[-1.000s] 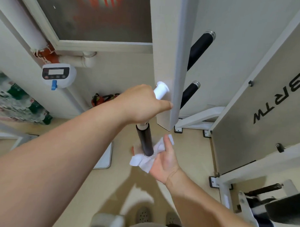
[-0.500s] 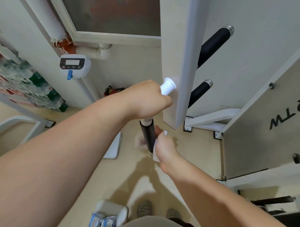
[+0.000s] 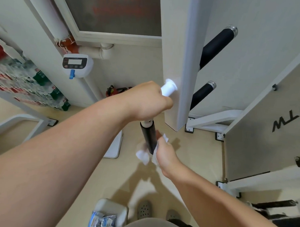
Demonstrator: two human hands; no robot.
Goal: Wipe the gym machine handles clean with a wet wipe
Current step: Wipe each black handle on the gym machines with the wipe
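Wipe [image 3: 142, 155] round handle [image 3: 148, 137] in right hand [image 3: 166, 154]; left hand [image 3: 146, 99] grips above.

Bare forearms [image 3: 65, 152], grey perf. clogs [image 3: 144, 209]

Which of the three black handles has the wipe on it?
The near black foam handle, where the right hand holds the white wet wipe. The upper black handle and lower black handle behind are bare.

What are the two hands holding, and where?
The left hand grips the handle on its white part, above the black grip. The right hand holds a wet wipe around the black grip's lower end.
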